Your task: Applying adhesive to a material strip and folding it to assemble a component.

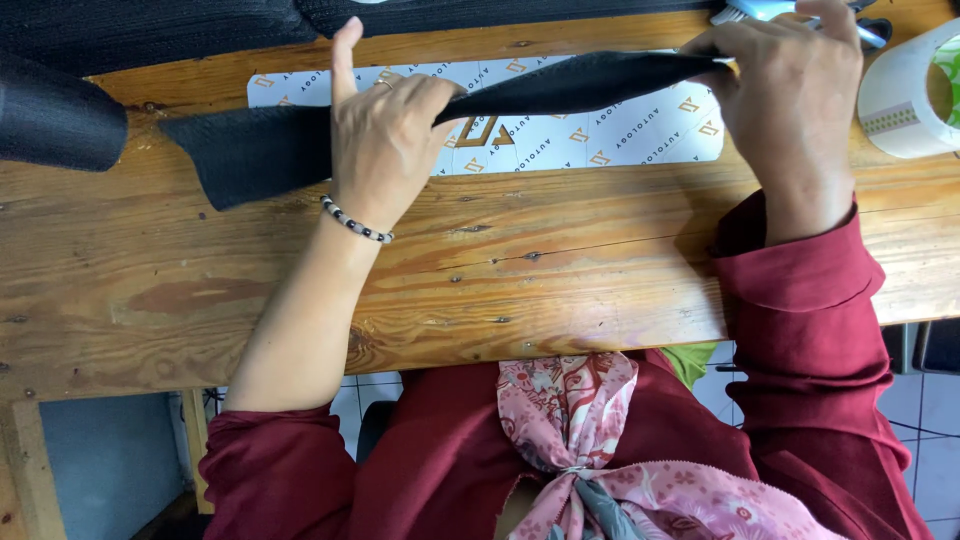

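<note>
A long strip of black mesh fabric (250, 150) lies stretched across a wooden table (500, 290). My left hand (385, 135), with a beaded bracelet at the wrist, pinches the strip near its middle, thumb raised. My right hand (790, 90) grips the strip's right end and holds it taut a little above the table. Under the fabric lies a white printed sheet (620, 135) with rounded corners.
A big roll of tape (905, 95) sits at the right edge. More black fabric (60, 120) is piled at the far left and along the back. A light blue tool (770, 10) lies behind my right hand. The table's near edge runs above my lap.
</note>
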